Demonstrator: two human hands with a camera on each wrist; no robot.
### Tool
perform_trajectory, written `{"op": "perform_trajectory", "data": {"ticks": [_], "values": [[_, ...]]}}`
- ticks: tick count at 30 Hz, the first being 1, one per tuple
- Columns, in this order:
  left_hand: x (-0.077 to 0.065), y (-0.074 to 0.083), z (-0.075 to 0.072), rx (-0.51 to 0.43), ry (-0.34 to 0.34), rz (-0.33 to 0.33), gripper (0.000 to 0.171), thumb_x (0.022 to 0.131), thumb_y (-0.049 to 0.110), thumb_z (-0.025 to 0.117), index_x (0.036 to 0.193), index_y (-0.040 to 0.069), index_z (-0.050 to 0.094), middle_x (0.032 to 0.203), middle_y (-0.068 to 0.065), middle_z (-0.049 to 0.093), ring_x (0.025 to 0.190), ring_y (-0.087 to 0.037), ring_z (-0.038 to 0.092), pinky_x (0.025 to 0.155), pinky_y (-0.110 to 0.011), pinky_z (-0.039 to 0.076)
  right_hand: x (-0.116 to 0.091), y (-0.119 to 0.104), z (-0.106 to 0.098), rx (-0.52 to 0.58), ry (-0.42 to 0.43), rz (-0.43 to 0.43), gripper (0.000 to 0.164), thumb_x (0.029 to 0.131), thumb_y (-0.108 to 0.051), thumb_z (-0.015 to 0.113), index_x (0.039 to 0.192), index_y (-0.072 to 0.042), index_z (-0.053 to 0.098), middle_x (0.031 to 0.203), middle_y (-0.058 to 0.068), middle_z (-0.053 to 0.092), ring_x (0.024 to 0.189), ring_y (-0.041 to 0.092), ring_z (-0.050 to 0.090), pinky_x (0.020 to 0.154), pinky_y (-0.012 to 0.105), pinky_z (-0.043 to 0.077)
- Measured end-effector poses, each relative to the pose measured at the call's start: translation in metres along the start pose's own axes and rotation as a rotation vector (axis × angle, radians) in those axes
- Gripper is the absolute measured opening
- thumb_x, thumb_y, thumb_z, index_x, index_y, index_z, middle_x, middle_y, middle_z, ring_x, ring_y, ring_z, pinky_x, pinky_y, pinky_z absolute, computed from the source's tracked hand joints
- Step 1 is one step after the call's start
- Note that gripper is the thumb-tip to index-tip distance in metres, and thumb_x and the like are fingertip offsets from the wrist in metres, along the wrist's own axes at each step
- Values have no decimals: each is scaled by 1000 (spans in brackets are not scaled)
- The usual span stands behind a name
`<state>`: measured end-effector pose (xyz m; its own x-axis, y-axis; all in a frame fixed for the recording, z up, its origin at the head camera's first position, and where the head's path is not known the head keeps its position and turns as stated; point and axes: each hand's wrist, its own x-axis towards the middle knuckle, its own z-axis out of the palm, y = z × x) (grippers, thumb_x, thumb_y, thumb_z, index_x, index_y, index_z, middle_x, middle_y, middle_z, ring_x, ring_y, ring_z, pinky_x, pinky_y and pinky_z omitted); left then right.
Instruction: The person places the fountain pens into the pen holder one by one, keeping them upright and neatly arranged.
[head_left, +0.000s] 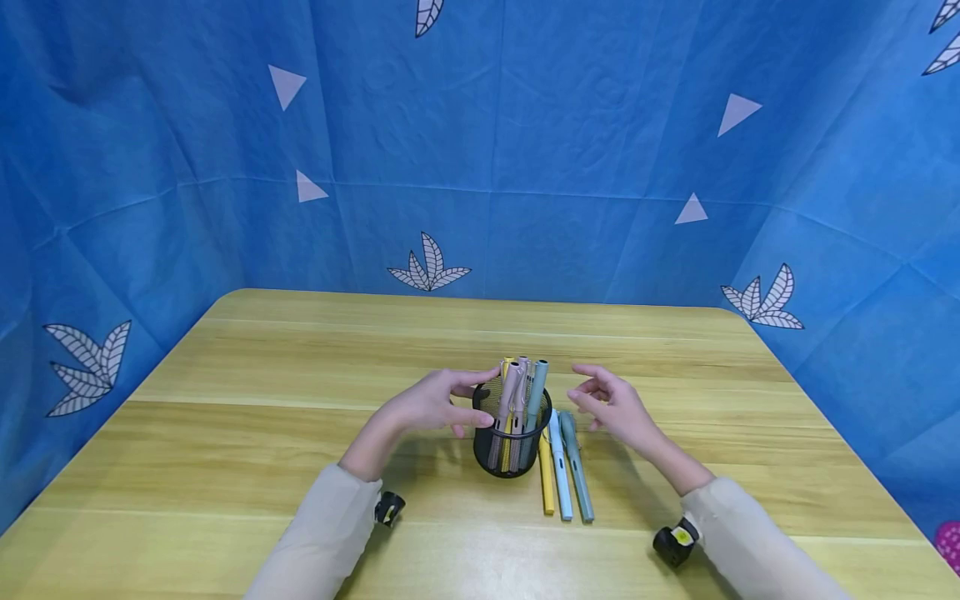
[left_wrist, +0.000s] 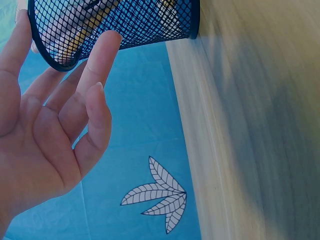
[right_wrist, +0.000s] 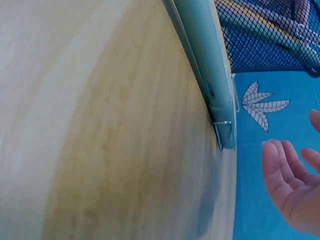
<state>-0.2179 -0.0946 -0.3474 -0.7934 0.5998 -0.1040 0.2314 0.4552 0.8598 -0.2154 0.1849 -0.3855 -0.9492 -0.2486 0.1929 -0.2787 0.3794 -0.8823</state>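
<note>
A black mesh pen holder [head_left: 483, 457] stands upright on the table, with several capped pens in it: mauve pens [head_left: 512, 392], a teal pen [head_left: 537, 387] and some yellow. My left hand [head_left: 433, 402] holds the holder by its left side, thumb at the front of the rim and index finger at the back. Right of the holder lie a yellow pen [head_left: 547, 482], a light blue pen [head_left: 560, 475] and a dark teal pen [head_left: 578, 477], side by side. Above their far ends, my right hand [head_left: 613, 406] hovers with loosely bent fingers and nothing in them.
The wood-grain table [head_left: 300, 350] runs back to a blue patterned cloth [head_left: 570, 150] hanging behind it and at both sides. Black wrist cameras sit at the left cuff [head_left: 389, 508] and the right cuff [head_left: 675, 542].
</note>
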Motion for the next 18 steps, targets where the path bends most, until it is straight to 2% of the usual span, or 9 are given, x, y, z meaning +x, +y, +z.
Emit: {"op": "perform_trajectory", "data": {"ticks": [3,12,18], "values": [[0,0,0,-3,-1,-2,70,79,26,68,139,24,33,140,-10,33,66,-32,61,82,-32,44,1,2,-3,21,-20,43,50,87,-13,59,128,7,39,94,19,56,75,35,56,50,33,50],[-1,2,0,1,8,-22,69,79,25,68,139,26,32,140,-9,32,66,-32,62,86,-35,41,1,7,-11,59,-109,123,56,87,-13,59,130,10,33,89,22,53,64,25,54,49,33,49],[-1,2,0,0,13,-26,69,79,26,69,138,26,33,140,-9,33,67,-32,62,87,-36,40,3,12,-16,51,-131,194,58,86,-15,60,131,10,33,87,18,53,65,23,55,51,33,50]]}}
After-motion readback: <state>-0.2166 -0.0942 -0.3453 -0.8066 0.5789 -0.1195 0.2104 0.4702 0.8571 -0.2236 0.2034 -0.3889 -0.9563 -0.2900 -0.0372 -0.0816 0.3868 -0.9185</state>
